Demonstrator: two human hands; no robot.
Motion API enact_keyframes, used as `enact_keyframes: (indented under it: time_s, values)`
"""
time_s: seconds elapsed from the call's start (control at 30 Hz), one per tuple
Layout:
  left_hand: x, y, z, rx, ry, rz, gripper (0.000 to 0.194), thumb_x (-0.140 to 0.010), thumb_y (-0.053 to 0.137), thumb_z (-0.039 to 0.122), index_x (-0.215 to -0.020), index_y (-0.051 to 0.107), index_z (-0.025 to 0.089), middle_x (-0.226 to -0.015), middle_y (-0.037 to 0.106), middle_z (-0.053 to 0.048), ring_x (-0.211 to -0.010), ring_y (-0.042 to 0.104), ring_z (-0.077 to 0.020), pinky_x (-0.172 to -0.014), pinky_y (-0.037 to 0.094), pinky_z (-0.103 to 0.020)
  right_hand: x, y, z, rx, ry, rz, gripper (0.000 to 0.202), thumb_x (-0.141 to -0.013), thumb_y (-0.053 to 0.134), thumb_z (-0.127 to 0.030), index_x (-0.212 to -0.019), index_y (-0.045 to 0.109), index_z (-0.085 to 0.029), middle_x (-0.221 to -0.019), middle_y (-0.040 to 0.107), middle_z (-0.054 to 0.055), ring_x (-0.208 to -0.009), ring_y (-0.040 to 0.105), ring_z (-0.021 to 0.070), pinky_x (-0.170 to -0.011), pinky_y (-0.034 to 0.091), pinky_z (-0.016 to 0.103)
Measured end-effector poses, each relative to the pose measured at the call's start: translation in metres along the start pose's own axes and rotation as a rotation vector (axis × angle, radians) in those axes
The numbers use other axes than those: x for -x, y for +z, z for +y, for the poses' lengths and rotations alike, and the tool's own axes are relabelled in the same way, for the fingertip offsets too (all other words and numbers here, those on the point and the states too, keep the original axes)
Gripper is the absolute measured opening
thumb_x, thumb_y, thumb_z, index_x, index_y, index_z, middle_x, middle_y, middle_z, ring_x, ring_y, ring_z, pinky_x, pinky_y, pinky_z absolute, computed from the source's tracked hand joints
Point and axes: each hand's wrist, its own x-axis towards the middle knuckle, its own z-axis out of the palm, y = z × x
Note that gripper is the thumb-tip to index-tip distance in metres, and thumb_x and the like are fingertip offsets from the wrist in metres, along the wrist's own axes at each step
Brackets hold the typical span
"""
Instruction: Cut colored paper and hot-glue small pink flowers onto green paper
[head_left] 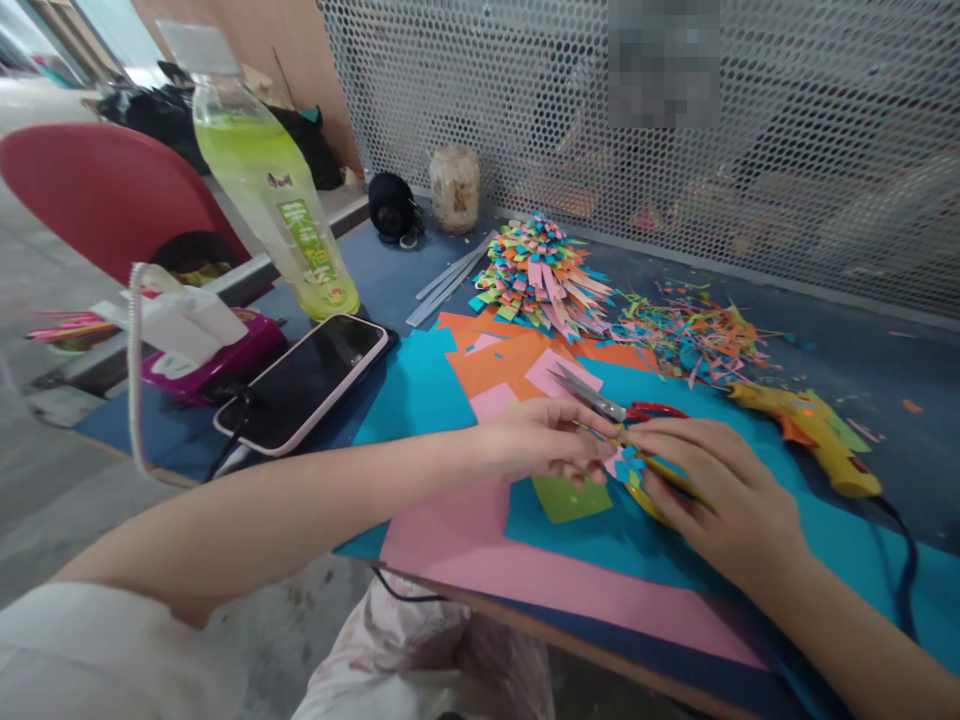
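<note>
My left hand [551, 440] and my right hand [709, 480] meet over the coloured paper, their fingertips closed on a small piece of cut paper [624, 464] in pink, blue and green. Yellow handles [652, 500] show beside the fingers of my right hand; what they belong to is partly hidden. Just beyond the hands lie scissors [592, 392] with red handles, on a pink paper square [559, 370]. A green paper square [571, 497] lies below my left hand. Blue sheets [420, 385] and a long pink sheet [450, 530] spread beneath.
Behind the sheets stand a fringed paper cone [546, 275] and a pile of paper scraps [694, 335]. A yellow glue gun [817, 435] lies right. At left are a phone [307, 380], a bottle [277, 190] and a purple box [225, 360]; a jar [455, 190] stands near the mesh panel [525, 100].
</note>
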Motion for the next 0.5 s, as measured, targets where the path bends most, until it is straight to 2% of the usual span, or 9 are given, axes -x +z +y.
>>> enact_keyframes:
  time_s: [0.1, 0.23, 0.33, 0.4, 0.5]
  values:
    - [-0.0014, 0.0002, -0.0021, -0.007, -0.017, -0.007, 0.031, -0.066, 0.080, 0.013, -0.093, 0.063, 0.012, -0.069, 0.068, 0.000, -0.059, 0.065, -0.0100, -0.058, 0.049, -0.024, -0.0005, -0.0027, -0.0003, -0.018, -0.026, -0.019, 0.023, -0.088, 0.060, -0.016, -0.107, 0.060, -0.027, -0.092, 0.073, 0.005, -0.083, 0.069, 0.0223, -0.080, 0.054, 0.042]
    - [-0.0036, 0.0020, -0.0030, -0.058, -0.008, 0.016, 0.024, -0.073, 0.075, 0.015, -0.093, 0.062, 0.012, -0.070, 0.068, -0.001, -0.056, 0.064, -0.0094, -0.056, 0.048, -0.023, -0.0013, -0.0035, -0.0037, -0.085, 0.110, 0.021, 0.010, -0.089, 0.059, -0.020, -0.096, 0.059, -0.027, -0.084, 0.071, 0.004, -0.077, 0.070, 0.0212, -0.072, 0.056, 0.037]
    - [-0.0038, 0.0047, -0.0001, -0.095, 0.053, 0.107, 0.018, -0.075, 0.063, 0.002, -0.090, 0.063, 0.012, -0.069, 0.067, 0.000, -0.054, 0.063, -0.0078, -0.054, 0.048, -0.021, -0.0020, -0.0016, -0.0047, -0.167, 0.221, 0.026, 0.001, -0.089, 0.057, -0.023, -0.089, 0.059, -0.024, -0.082, 0.071, 0.004, -0.072, 0.070, 0.0186, -0.064, 0.057, 0.030]
    - [-0.0034, 0.0061, 0.0027, -0.106, 0.075, 0.135, 0.027, -0.072, 0.052, -0.008, -0.088, 0.063, 0.011, -0.067, 0.067, 0.001, -0.053, 0.062, -0.0069, -0.053, 0.048, -0.020, -0.0023, -0.0006, -0.0043, -0.207, 0.263, 0.010, 0.004, -0.089, 0.056, -0.024, -0.087, 0.059, -0.023, -0.081, 0.071, 0.003, -0.071, 0.070, 0.0174, -0.063, 0.057, 0.028]
    - [-0.0032, 0.0062, 0.0047, -0.110, 0.100, 0.139, 0.029, -0.071, 0.047, -0.008, -0.086, 0.063, 0.011, -0.064, 0.065, 0.002, -0.050, 0.061, -0.0063, -0.051, 0.048, -0.020, -0.0028, -0.0008, -0.0039, -0.227, 0.292, -0.004, 0.004, -0.090, 0.056, -0.025, -0.087, 0.059, -0.024, -0.081, 0.071, 0.002, -0.071, 0.070, 0.0174, -0.065, 0.057, 0.028]
